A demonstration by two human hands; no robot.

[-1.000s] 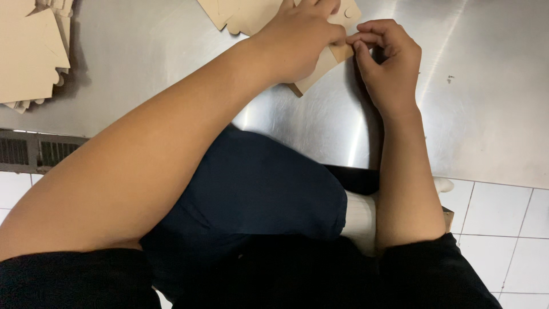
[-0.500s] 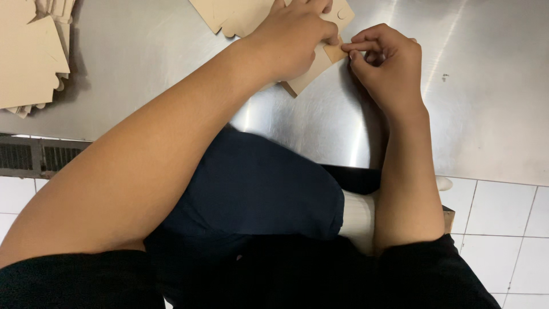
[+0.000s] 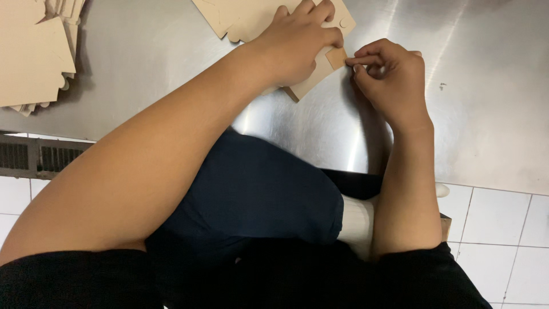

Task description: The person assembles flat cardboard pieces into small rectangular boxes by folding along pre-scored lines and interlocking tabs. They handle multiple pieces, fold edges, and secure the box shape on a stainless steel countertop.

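A flat tan cardboard cut-out (image 3: 243,17) lies on a steel table (image 3: 486,103) at the top middle. My left hand (image 3: 297,46) presses down on it, palm flat and fingers curled over its right part. My right hand (image 3: 389,74) pinches a small tab (image 3: 336,57) at the cut-out's right edge between thumb and forefinger. The rest of the piece is hidden under my left hand.
A stack of similar tan cardboard blanks (image 3: 34,51) sits at the table's far left. Below the table edge are my dark blue trouser knee (image 3: 257,194), a white sock (image 3: 357,220), white floor tiles (image 3: 503,229) and a floor vent (image 3: 34,155).
My right hand's fingers have shifted slightly on the tab, and the view has drifted a little. My left hand stays pressed on the cardboard.
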